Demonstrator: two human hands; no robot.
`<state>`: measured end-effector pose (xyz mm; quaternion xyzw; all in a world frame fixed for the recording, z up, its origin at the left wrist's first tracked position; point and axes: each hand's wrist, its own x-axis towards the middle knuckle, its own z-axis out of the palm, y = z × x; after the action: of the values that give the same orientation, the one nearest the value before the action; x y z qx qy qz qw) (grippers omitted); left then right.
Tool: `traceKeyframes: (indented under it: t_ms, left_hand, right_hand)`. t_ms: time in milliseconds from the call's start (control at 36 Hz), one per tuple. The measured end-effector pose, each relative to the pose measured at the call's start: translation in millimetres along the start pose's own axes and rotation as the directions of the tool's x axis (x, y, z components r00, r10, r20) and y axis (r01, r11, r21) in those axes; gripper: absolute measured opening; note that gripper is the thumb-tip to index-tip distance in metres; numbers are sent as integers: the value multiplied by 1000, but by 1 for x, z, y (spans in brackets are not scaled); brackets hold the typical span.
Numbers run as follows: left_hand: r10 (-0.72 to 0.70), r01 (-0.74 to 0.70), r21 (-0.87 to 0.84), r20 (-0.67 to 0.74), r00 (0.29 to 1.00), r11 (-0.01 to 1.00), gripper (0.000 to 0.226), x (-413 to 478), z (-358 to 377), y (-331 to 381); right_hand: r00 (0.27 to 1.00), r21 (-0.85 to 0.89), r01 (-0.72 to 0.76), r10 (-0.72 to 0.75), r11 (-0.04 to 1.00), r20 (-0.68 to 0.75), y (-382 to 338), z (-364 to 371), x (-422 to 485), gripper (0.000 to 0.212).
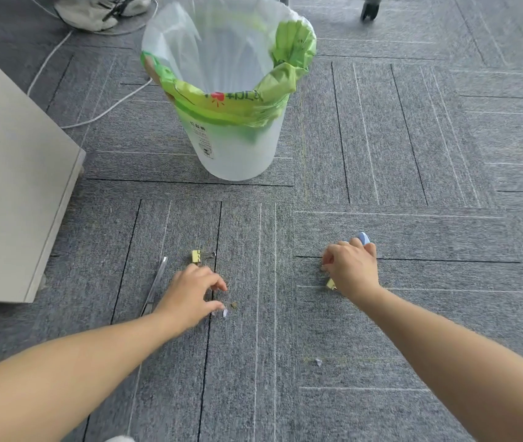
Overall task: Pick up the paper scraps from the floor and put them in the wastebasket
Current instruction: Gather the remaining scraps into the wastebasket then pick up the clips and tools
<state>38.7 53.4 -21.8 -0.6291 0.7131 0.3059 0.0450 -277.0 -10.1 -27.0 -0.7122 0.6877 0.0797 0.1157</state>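
The carpet floor [413, 138] carries a lined wastebasket [238, 148], upright at upper centre. The left hand [190, 291], lower centre: grip wide, thumb tip touching a white paper scrap [224, 313]. The right hand [352, 266], centre right: fingers curled onto the carpet; whether the grip holds anything cannot be determined. A second scrap [318, 362] lies toward the lower edge, apart from both hands.

Single view only — looks from the head forward and down onto the carpet [381, 154], wide-angle and near, with left hand [190, 291] and right hand [352, 269] low, wastebasket [231, 145] farther ahead.
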Motion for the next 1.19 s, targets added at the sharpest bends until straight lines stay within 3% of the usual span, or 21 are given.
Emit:
traceKeyframes:
  t_ms: [444, 611, 806, 944, 1111, 1194]
  left_hand:
    - [0, 0, 9, -13, 1000, 1000, 25, -6, 18, 4]
    - [-48, 47, -32, -41, 998, 998, 20, -9, 23, 5]
    - [-24, 22, -41, -46, 999, 999, 11, -14, 28, 4]
    - [-12, 8, -73, -51, 999, 997, 11, -13, 24, -4]
    - [-6, 3, -62, -51, 999, 998, 9, -18, 8, -22]
    - [-18, 15, -66, -35, 999, 998, 12, -20, 3, -27]
  right_hand:
    - [991, -181, 131, -122, 975, 59, -2, -6, 13, 6]
    - [992, -115, 124, -121, 986, 29, 0, -3, 9, 2]
    - [988, -169, 153, -152, 974, 19, -2, 1, 3, 9]
    - [990, -111, 139, -135, 984, 41, -1, 2, -1, 10]
    - [961, -3, 277, -277, 961, -22, -11, -10, -30, 8]
    - [947, 27, 321, -321, 947, 27, -12, -9, -60, 9]
